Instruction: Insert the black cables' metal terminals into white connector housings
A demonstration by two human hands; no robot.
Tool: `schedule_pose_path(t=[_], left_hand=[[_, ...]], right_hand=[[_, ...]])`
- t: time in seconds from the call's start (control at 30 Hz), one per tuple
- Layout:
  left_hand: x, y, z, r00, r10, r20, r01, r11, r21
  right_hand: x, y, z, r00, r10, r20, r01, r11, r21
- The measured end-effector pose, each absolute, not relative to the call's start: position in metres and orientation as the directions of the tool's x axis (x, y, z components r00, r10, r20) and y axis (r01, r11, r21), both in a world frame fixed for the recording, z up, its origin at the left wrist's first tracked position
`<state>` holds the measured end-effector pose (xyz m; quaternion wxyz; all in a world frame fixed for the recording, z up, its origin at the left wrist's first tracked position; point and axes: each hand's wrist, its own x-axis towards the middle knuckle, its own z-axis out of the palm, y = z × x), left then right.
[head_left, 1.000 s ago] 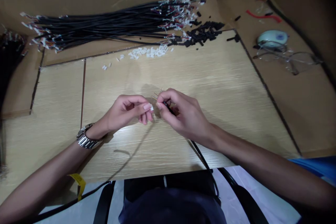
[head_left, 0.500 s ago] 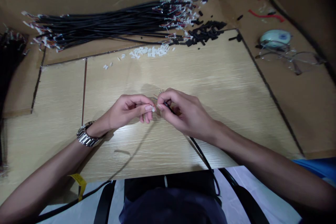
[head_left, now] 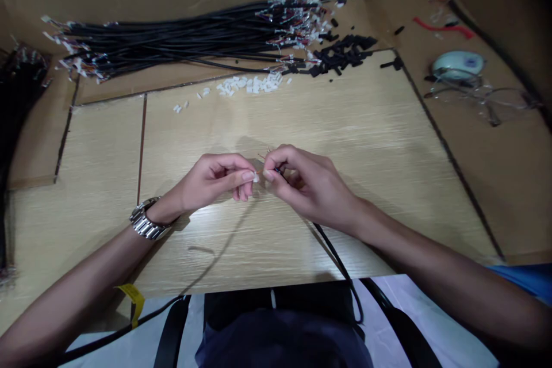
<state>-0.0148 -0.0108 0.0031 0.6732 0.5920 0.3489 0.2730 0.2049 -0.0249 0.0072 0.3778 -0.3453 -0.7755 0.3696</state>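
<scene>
**Two hands pinch a connector and a cable end together**

Two bare hands meet above the middle of the wooden board point(head_left: 345, 126). The left hand point(head_left: 215, 181) is closed, thumb and forefinger pinching a small white connector point(head_left: 256, 177) at their tips. The right hand point(head_left: 308, 187) is closed on the end of a black cable point(head_left: 336, 259), whose thin wire ends poke out just above the pinch; the cable runs from under that palm toward the person and off the board's near edge. The connector and the cable end are just beside each other; whether they touch cannot be told. A metal wristwatch point(head_left: 144, 221) sits on the left wrist.

Well beyond the grip lies a scatter of loose white connectors point(head_left: 250, 84), and beyond those a long bundle of black cables point(head_left: 172, 43). Beyond and right of the grip is a heap of short black sleeves point(head_left: 340, 54). Far to the right lie a pair of glasses point(head_left: 487, 100) and a pale rounded object point(head_left: 457, 63).
</scene>
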Motion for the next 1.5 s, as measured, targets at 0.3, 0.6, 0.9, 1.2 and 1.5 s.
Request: schedule_pose_path(t=[0.3, 0.6, 0.9, 1.2, 1.5], left_hand=[[-0.0135, -0.0103, 0.0032, 0.592, 0.795, -0.136, 0.027, 0.149, 0.988], [-0.0147, -0.0102, 0.0021, 0.590, 0.794, -0.149, 0.046, 0.151, 0.987], [-0.0150, -0.0100, 0.0043, 0.605, 0.785, -0.134, 0.033, 0.144, 0.989], [-0.0161, -0.0087, 0.0042, 0.624, 0.767, -0.146, 0.040, 0.155, 0.987], [-0.0182, -0.0076, 0.0079, 0.647, 0.742, -0.175, 0.069, 0.172, 0.983]], right_hand=[[0.2056, -0.0258, 0.0113, -0.459, 0.810, 0.364, 0.285, 0.523, -0.804], [0.2046, -0.0267, 0.0112, -0.473, 0.807, 0.353, 0.280, 0.518, -0.808], [0.2049, -0.0273, 0.0108, -0.476, 0.802, 0.361, 0.276, 0.526, -0.804], [0.2054, -0.0267, 0.0126, -0.491, 0.789, 0.369, 0.271, 0.541, -0.796], [0.2049, -0.0288, 0.0128, -0.485, 0.783, 0.391, 0.265, 0.557, -0.787]])
